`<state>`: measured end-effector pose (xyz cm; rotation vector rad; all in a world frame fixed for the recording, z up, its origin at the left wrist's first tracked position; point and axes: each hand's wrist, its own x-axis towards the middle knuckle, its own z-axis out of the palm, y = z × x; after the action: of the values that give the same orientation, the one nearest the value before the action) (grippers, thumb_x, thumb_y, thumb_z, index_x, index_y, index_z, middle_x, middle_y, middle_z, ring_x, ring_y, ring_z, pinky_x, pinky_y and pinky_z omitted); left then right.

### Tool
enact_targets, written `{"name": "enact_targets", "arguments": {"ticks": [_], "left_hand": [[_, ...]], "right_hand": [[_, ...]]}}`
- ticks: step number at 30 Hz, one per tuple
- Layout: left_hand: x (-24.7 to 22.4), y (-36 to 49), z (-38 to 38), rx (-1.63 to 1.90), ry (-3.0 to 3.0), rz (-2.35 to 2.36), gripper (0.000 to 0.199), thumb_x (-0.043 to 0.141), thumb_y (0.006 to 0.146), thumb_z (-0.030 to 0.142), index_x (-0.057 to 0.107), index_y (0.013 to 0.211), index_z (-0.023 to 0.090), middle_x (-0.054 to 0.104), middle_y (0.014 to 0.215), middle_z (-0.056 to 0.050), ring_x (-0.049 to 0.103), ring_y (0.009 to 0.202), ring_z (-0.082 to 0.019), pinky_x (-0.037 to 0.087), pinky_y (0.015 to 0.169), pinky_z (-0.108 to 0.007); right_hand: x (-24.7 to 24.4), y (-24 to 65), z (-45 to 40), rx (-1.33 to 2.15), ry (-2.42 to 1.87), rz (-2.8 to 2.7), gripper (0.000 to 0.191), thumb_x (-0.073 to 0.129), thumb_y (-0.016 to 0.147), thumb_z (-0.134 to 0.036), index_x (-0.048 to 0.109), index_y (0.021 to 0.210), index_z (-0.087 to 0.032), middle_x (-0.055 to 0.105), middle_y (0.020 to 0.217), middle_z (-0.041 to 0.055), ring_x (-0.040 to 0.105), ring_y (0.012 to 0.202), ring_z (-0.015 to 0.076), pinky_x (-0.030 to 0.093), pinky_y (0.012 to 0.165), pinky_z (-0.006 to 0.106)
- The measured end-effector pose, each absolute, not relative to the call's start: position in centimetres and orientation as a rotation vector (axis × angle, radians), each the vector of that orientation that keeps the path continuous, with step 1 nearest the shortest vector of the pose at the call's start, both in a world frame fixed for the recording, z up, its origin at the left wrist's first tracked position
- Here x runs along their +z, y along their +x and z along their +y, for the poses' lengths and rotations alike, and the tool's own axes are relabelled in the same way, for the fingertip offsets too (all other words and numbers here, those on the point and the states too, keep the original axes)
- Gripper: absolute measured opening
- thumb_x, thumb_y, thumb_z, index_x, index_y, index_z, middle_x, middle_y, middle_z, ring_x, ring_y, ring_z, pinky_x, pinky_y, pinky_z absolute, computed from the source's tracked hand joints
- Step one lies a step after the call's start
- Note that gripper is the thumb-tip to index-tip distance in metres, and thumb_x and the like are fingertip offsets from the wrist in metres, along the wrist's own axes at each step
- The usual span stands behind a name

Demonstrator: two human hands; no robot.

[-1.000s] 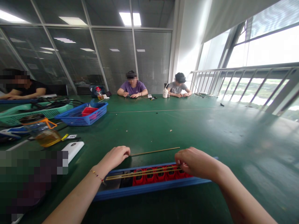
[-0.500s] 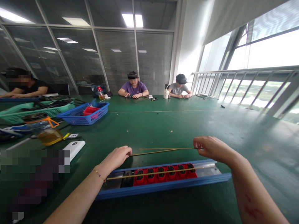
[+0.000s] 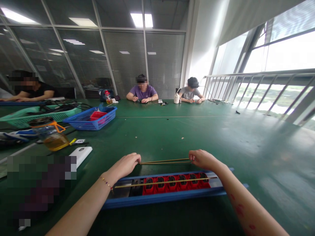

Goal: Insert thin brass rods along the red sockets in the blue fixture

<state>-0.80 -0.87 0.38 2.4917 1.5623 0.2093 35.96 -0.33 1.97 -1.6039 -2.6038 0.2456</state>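
Note:
Two thin tan sticks stretch between my hands, just beyond a blue-edged tray. My left hand pinches their left ends, and my right hand is closed around the right part. Below them lies the tray, holding a row of several red holders with black parts inside. Another thin stick rests lengthwise over the holders. My right forearm passes over the tray's right end.
Left on the green table are a white power bank, a jar of amber liquid, a blue basket and a green basket. Three people sit around the far side.
My right hand has moved left, closer to my left hand. The sticks now lie nearly side by side, and the one that ended short of my left hand now reaches it.

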Motion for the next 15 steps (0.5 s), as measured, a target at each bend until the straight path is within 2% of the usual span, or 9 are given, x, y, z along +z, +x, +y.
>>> {"name": "enact_targets", "arguments": {"ticks": [4,7,11,15], "left_hand": [[0.8,-0.4,-1.1,0.216,2.525,1.587,0.021,0.037,0.085,0.027,0.057,0.083,0.024,0.059,0.086,-0.001,0.055,0.081,-0.015,0.038,0.071,-0.025],[1.0,-0.1,-1.4,0.187,2.556,1.594,0.015,0.045,0.081,0.034,0.058,0.084,0.025,0.059,0.085,0.000,0.054,0.079,-0.016,0.038,0.068,-0.025],[1.0,-0.2,-1.3,0.162,2.556,1.601,0.009,0.049,0.079,0.028,0.057,0.081,0.024,0.059,0.084,0.001,0.054,0.080,-0.015,0.038,0.068,-0.024],[0.7,-0.3,-1.1,0.159,2.529,1.595,0.010,0.047,0.080,0.022,0.057,0.079,0.023,0.058,0.085,0.000,0.054,0.079,-0.013,0.038,0.068,-0.023]], "right_hand": [[1.5,35.1,-0.1,0.272,-1.555,-2.593,0.015,0.048,0.070,-0.012,0.058,0.079,-0.020,0.065,0.071,0.0012,0.058,0.066,0.0139,0.036,0.057,0.020],[1.3,34.8,-0.1,0.295,-1.512,-2.584,0.016,0.045,0.072,-0.010,0.058,0.076,-0.019,0.065,0.072,0.0015,0.058,0.067,0.0136,0.038,0.059,0.020],[1.6,35.0,0.0,0.330,-1.435,-2.550,0.019,0.043,0.074,-0.010,0.059,0.080,-0.019,0.065,0.078,0.0024,0.058,0.073,0.0139,0.040,0.065,0.021],[3.6,36.0,-0.5,0.431,-1.350,-2.458,0.016,0.047,0.076,-0.018,0.060,0.084,-0.018,0.065,0.080,0.0030,0.058,0.072,0.0149,0.043,0.065,0.024]]}}
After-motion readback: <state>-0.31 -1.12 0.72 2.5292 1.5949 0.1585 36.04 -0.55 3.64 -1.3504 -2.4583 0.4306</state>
